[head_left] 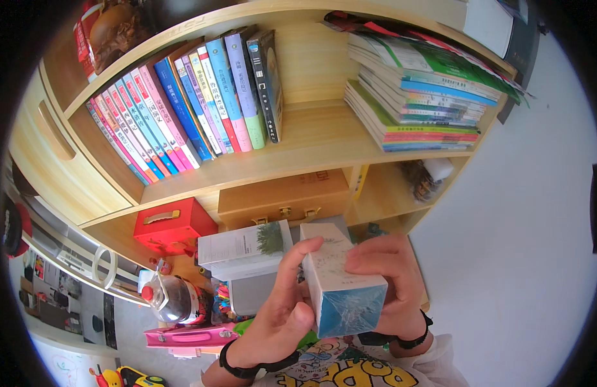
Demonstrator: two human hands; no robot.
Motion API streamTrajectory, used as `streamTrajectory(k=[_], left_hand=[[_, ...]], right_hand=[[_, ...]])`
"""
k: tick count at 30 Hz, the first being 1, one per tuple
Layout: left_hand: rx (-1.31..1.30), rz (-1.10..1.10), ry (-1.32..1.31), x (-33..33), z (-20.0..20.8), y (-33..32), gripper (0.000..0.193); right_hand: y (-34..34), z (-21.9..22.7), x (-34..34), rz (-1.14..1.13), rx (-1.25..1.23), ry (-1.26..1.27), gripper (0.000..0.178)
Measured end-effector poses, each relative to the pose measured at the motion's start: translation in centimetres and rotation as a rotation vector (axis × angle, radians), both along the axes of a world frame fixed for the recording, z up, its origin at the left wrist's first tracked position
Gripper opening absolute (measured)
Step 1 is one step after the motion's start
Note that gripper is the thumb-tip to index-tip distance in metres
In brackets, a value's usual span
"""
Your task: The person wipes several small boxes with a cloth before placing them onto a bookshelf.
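Observation:
A small white box [337, 269] with a blue end face is held up in front of me, tilted so that its blue end points toward my chest. My left hand [287, 303] grips it along the left side, thumb near the lower corner and a finger reaching along the upper edge. From the right, my right hand [392, 277] closes on it, fingers bent over the top and side. The underside of the box is hidden. Just beyond my left hand lies a larger white box [245, 250] with a green plant picture.
Upright books [182, 103] and a tall stack of books [418, 97] fill the wooden shelf [305, 138]. Below are a red box [172, 226], a brown case [285, 197] and a large bottle [172, 298]. A pink case [192, 336] lies nearer; a white wall [518, 226] is right.

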State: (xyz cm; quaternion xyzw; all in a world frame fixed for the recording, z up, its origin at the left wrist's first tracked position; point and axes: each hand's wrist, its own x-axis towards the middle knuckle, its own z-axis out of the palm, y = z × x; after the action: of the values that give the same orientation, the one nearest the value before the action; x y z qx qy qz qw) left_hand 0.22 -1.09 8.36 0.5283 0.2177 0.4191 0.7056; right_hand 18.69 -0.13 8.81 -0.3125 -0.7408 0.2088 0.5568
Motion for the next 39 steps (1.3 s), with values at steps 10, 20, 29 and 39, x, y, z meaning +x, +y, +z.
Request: streamTrajectory(k=[10,20,29,39], left_hand=[[-0.026,-0.004,0.015,0.3,-0.2,0.2,0.087],[0.009,-0.011,0.016,0.7,-0.9,0.7,0.087],[-0.013,-0.019,0.023,0.7,-1.1,0.8,0.085],[-0.101,0.272,-0.067,2.9,-2.0,0.0,0.056]], right_hand=[[0.0,-0.7,0.3,0.025,-0.069,0.061,0.051],[0.0,-1.2,0.6,-0.005,-0.020,0.019,0.048],[-0.2,-1.2,0.5,-0.017,-0.005,0.005,0.048],[-2.1,-2.4,2.9,0.196,-0.049,-0.198,0.057]])
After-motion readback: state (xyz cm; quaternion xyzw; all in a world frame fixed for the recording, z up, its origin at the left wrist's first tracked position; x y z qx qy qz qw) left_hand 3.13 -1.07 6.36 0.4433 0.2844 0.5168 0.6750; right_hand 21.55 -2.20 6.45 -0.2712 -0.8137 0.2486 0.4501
